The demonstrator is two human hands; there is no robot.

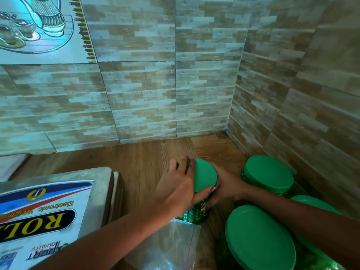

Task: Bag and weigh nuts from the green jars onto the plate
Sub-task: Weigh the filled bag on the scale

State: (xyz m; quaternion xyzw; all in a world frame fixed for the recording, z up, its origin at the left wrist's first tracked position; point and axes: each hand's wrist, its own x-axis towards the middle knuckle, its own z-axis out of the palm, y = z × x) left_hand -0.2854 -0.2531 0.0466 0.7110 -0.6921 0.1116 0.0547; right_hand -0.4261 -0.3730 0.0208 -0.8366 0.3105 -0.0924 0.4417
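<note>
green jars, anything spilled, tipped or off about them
Nothing stands out. The jar being handled stands upright, lid still on, left hand on the lid and right hand around the body. The other three jars beside it are upright and closed. No nuts lie loose on the wooden counter.

The wooden counter (148, 162) lies bare from the tiled back wall (140, 98) forward to the hands, an open lane between the weighing scale (58, 207) on the left and the cluster of green jars on the right. The right side is crowded: three lidded jars (268, 174) (259, 236) (315, 205) stand packed together just beside the side wall (303, 106), with both forearms crossing in front. A clear plastic bag (169, 246) lies in the near gap below the held jar (204, 176).
</note>
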